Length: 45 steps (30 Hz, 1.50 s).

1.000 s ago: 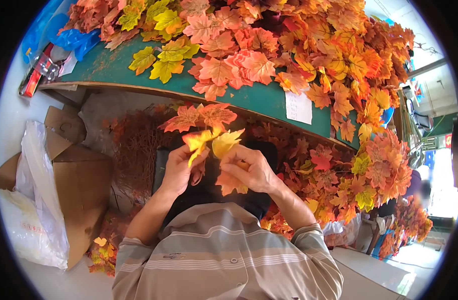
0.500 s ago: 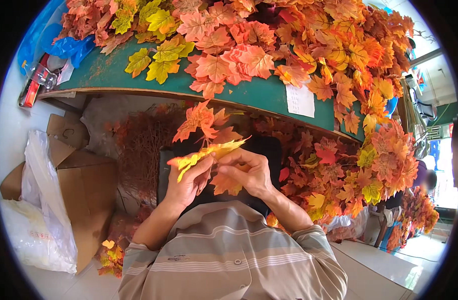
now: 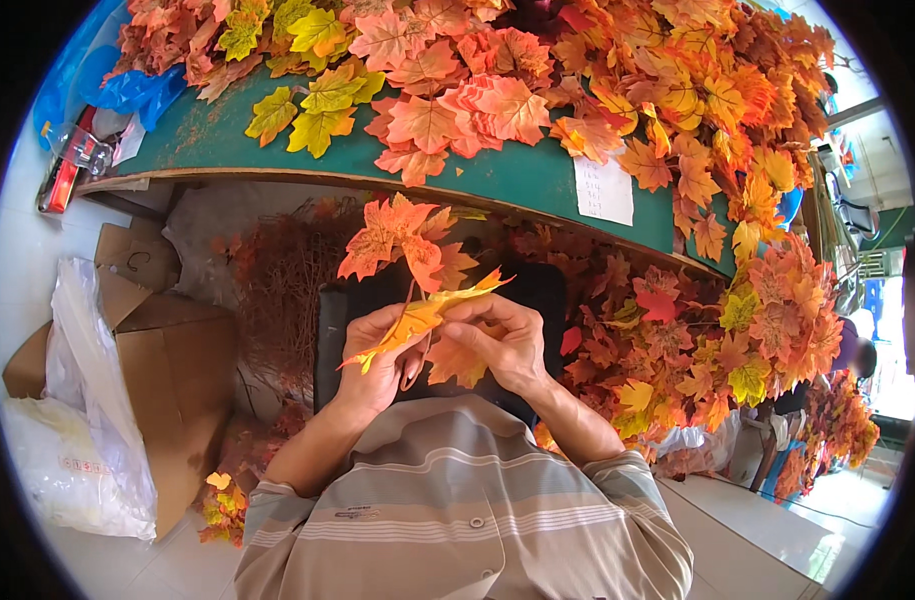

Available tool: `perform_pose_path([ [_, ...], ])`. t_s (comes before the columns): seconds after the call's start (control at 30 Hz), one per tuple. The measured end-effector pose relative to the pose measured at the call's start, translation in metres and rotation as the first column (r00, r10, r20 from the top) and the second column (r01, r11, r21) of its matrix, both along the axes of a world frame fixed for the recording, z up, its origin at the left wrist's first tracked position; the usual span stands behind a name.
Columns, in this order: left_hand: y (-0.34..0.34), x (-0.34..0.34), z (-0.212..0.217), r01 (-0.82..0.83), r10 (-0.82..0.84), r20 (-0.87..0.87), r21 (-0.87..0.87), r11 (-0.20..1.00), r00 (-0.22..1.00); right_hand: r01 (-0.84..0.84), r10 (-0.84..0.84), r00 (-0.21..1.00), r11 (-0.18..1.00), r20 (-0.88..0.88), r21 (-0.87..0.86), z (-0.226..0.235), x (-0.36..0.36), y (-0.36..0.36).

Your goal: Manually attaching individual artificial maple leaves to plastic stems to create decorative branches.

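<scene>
Yellow and orange in colour, one narrow-looking leaf [image 3: 422,318] is located between the two hands, in front of the striped shirt [image 3: 457,500] and on the person's side of the green tabletop [image 3: 307,168]. This leaf is seen almost from its edge, so its long axis makes a slanting line: one end points to the lower left, over the left hand [image 3: 370,372], and the other end, with sharp tips, points to the upper right, above the right hand [image 3: 512,348]. Near its middle, a thin reddish stem [image 3: 410,292] rises almost vertically. It goes toward the red-orange leaves [image 3: 389,242], which spread up and to the left, with the tabletop edge beyond them.

The left hand is partly closed, with its fingers bent around the lower part of the spray; what exactly they pinch is hidden. The right hand has its thumb and fingers brought together at the yellow leaf, holding it near its right part. Between the hands hangs an orange leaf [image 3: 455,362], directed downward; I cannot tell where it is attached.
</scene>
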<state>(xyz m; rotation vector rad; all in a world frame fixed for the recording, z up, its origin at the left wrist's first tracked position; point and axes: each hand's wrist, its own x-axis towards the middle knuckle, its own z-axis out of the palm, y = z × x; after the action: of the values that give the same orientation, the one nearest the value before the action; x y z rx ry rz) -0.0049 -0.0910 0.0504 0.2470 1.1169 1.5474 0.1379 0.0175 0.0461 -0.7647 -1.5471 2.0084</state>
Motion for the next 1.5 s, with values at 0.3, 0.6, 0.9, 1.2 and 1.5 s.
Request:
perform_pose_path([
  [0.3,0.003,0.006,-0.007,-0.060,0.060,-0.029,0.003,0.998,0.998,0.060,-0.064,0.998,0.961,0.009,0.270,0.001,0.000,-0.007],
  [0.6,0.003,0.005,-0.012,-0.063,0.064,-0.016,0.071,0.995,0.998,0.083,-0.084,0.996,0.988,0.007,0.129,0.000,-0.001,-0.006],
  [0.9,0.003,0.005,-0.004,-0.029,0.030,-0.033,0.039,0.999,0.999,0.071,-0.072,0.997,0.996,0.007,0.048,-0.004,-0.001,-0.006],
  [1.2,0.000,0.007,-0.016,-0.029,0.033,-0.049,0.080,0.996,0.998,0.066,-0.068,0.997,0.996,-0.034,-0.055,-0.004,0.001,-0.006],
  [1.5,-0.001,0.007,-0.020,-0.015,0.024,-0.072,0.117,0.993,0.997,0.089,-0.091,0.993,0.995,-0.073,-0.040,-0.009,0.001,-0.007],
])
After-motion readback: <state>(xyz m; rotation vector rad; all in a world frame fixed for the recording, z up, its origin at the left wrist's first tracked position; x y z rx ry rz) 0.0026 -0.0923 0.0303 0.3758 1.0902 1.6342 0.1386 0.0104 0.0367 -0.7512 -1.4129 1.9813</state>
